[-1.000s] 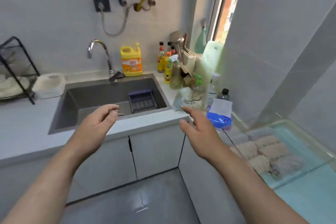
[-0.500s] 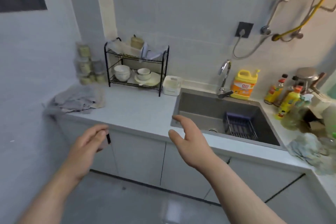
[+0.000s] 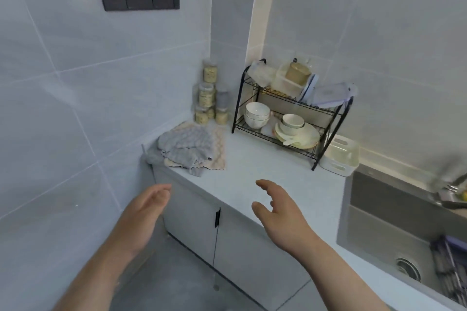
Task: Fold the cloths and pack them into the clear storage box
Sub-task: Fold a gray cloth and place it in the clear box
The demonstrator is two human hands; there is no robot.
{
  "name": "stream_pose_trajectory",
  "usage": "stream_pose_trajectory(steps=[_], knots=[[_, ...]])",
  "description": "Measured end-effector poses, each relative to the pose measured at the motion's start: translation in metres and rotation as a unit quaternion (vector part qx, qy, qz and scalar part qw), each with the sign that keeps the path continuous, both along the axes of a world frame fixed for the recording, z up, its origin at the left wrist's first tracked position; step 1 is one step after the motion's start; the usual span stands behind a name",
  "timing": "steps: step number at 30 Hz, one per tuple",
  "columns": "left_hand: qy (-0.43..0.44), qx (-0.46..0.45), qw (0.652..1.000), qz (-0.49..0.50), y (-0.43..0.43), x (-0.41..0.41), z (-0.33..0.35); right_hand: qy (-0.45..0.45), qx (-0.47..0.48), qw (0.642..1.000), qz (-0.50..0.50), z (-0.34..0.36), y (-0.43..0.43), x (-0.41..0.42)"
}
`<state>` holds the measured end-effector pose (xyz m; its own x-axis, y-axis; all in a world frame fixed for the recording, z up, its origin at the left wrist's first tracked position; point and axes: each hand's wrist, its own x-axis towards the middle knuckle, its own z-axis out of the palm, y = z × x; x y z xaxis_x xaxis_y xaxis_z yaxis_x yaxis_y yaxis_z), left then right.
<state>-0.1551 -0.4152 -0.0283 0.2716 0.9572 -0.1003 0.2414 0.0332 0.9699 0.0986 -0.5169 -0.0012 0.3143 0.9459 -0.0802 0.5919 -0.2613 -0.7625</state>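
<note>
A loose pile of grey and beige checked cloths [image 3: 192, 146] lies at the left end of the white counter [image 3: 252, 174], against the wall. My left hand [image 3: 144, 212] hovers in front of the counter edge, below the pile, fingers relaxed and empty. My right hand [image 3: 278, 212] hangs over the counter's front edge to the right of the pile, fingers spread and loosely bent, holding nothing. Neither hand touches the cloths. The clear storage box is out of view.
A black wire dish rack [image 3: 290, 118] with bowls and plates stands behind the counter. Stacked jars [image 3: 209, 98] fill the corner. A white basket [image 3: 340, 155] sits beside the sink [image 3: 394, 222] at the right. Cabinet doors [image 3: 227, 230] are below.
My view has swung left from the sink and box to the counter's left end. The cloth pile is now nearer and central. Both hands stay raised and empty.
</note>
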Motion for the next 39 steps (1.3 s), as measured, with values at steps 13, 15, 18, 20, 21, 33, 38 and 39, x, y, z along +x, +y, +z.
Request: stream_pose_trajectory(steps=[13, 15, 18, 20, 21, 33, 38, 39], knots=[[0.061, -0.028, 0.997, 0.022, 0.225, 0.047, -0.024, 0.050, -0.076, 0.996, 0.014, -0.059, 0.268, 0.057], [0.081, -0.032, 0.996, 0.008, 0.260, 0.057, -0.028, 0.093, -0.107, 0.990, -0.012, -0.068, 0.298, 0.058], [0.134, -0.032, 0.990, -0.029, 0.316, 0.079, -0.039, 0.159, -0.161, 0.972, -0.058, -0.086, 0.339, 0.058], [0.173, -0.027, 0.982, -0.070, 0.354, 0.094, -0.050, 0.167, -0.194, 0.963, -0.084, -0.102, 0.366, 0.057], [0.194, -0.026, 0.976, -0.097, 0.374, 0.103, -0.057, 0.167, -0.206, 0.959, -0.094, -0.111, 0.377, 0.056], [0.430, 0.130, 0.764, -0.464, 0.507, 0.213, -0.113, 0.161, -0.240, 0.949, -0.130, -0.148, 0.453, 0.051], [0.494, 0.213, 0.713, -0.451, 0.513, 0.213, -0.110, 0.178, -0.214, 0.949, -0.147, -0.149, 0.440, 0.060], [0.496, 0.236, 0.705, -0.448, 0.514, 0.210, -0.107, 0.175, -0.204, 0.952, -0.147, -0.150, 0.436, 0.063]])
